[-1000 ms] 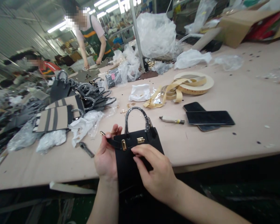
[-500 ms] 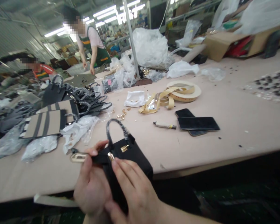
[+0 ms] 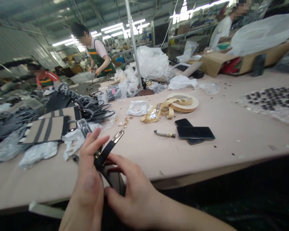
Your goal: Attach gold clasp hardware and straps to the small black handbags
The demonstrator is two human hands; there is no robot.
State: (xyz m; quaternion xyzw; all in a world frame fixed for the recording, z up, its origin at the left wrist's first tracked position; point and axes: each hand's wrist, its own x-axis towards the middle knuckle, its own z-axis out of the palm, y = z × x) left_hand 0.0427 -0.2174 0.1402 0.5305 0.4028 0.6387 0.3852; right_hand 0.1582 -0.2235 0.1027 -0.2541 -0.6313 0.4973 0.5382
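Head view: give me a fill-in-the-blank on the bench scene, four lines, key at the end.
1. The left hand and right hand are on a dark bag whose strap has a tip of shiny ____.
2. The loose fittings on the table are ____ in colour.
3. In the picture, the pen-like tool lies to the ____ of the crossed phones.
4. Inside the open cardboard box, something coloured ____ shows.

Missing words: metal; gold; left; red.
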